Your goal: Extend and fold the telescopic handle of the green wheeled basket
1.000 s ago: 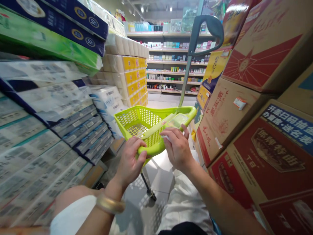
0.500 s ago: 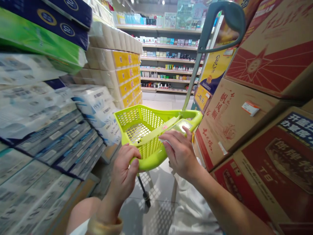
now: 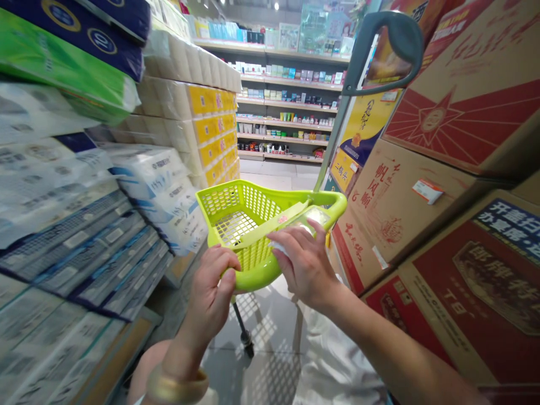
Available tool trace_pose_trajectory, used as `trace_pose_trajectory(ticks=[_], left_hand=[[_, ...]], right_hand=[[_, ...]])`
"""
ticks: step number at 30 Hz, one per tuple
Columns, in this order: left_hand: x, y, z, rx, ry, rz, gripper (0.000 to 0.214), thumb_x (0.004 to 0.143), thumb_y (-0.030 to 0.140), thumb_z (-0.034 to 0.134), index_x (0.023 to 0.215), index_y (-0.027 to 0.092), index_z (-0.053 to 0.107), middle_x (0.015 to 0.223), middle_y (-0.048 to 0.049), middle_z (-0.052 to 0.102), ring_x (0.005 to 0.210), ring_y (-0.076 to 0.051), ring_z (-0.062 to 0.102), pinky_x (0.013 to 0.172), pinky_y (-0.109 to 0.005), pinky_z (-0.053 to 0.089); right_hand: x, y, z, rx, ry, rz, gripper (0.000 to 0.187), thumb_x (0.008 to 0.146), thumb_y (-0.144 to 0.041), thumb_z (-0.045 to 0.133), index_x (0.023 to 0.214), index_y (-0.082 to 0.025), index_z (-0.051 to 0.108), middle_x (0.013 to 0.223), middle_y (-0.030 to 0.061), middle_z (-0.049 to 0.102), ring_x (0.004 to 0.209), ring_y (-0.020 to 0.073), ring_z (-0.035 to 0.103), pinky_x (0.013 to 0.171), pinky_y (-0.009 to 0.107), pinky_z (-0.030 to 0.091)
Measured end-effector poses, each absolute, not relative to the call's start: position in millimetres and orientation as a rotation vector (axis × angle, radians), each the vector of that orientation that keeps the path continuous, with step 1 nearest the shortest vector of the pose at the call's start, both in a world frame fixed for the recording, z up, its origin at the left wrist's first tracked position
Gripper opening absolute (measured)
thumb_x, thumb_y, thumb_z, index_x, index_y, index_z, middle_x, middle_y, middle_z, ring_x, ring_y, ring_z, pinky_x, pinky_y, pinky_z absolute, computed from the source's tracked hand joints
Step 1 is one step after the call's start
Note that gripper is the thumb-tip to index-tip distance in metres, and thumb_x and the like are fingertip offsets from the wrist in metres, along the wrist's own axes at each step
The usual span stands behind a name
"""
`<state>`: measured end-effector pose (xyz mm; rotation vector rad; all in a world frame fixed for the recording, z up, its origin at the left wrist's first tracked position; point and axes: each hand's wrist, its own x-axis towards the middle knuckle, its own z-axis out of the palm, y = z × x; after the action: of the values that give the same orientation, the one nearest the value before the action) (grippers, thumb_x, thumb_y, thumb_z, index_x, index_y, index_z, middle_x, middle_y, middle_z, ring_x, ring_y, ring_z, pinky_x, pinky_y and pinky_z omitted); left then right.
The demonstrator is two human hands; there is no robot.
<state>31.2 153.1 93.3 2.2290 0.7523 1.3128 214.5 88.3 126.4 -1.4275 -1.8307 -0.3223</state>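
A lime-green plastic shopping basket [image 3: 253,188] on wheels stands in the aisle just ahead of me, with a grey pull handle [image 3: 392,39] rising at its right. My left hand [image 3: 208,292], a gold bangle [image 3: 175,385] on its wrist, curls its fingers round the basket's near left rim. My right hand [image 3: 304,267] lies over the near right rim. Its fingers hold a flat glossy thing like a phone [image 3: 314,216] against the basket's edge. The basket's mesh bottom shows nothing in it.
Stacked packs of tissue [image 3: 84,225] and yellow-labelled toilet rolls [image 3: 202,124] wall the left side. Red and brown cardboard cartons [image 3: 442,140] are piled close on the right. Beyond the basket the tiled floor leads to shelves of small goods [image 3: 291,118].
The view has drifted forward and up along the aisle with the basket. My left hand's grip has slid lower on the near rim. My right hand stays on the phone-like thing.
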Motion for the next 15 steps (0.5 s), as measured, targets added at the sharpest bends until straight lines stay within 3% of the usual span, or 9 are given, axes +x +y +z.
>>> trace_pose_trajectory(ticks=[5,11,15], left_hand=[[33.7,153.6,92.4,2.208,0.766,1.344,0.030,0.093,0.036,0.035,0.073,0.023,0.051,0.076,-0.0025,0.056,0.082,-0.020,0.051,0.083,-0.038,0.041],[28.7,155.6,91.8,2.225,0.741,1.317,0.029,0.093,0.037,0.035,0.075,0.023,0.052,0.079,-0.0030,0.056,0.084,-0.020,0.051,0.079,-0.037,0.041],[28.0,156.4,91.1,2.227,0.751,1.313,0.030,0.094,0.039,0.035,0.074,0.023,0.050,0.079,-0.0038,0.057,0.085,-0.021,0.051,0.080,-0.038,0.041]], right_hand=[[188.1,78.8,122.8,-1.382,-1.847,-0.169,0.022,0.097,-0.027,0.044,0.111,-0.023,0.061,0.105,0.0023,0.068,0.102,0.0177,0.059,0.111,0.039,0.020],[185.4,77.7,119.8,-1.345,-1.914,-0.215,0.022,0.098,-0.024,0.043,0.112,-0.025,0.060,0.107,0.0003,0.067,0.104,0.0152,0.059,0.114,0.040,0.011],[213.2,90.4,118.7,-1.451,-1.727,-0.347,0.023,0.097,-0.019,0.042,0.106,-0.023,0.063,0.107,0.0037,0.066,0.106,0.0179,0.058,0.111,0.041,0.019]])
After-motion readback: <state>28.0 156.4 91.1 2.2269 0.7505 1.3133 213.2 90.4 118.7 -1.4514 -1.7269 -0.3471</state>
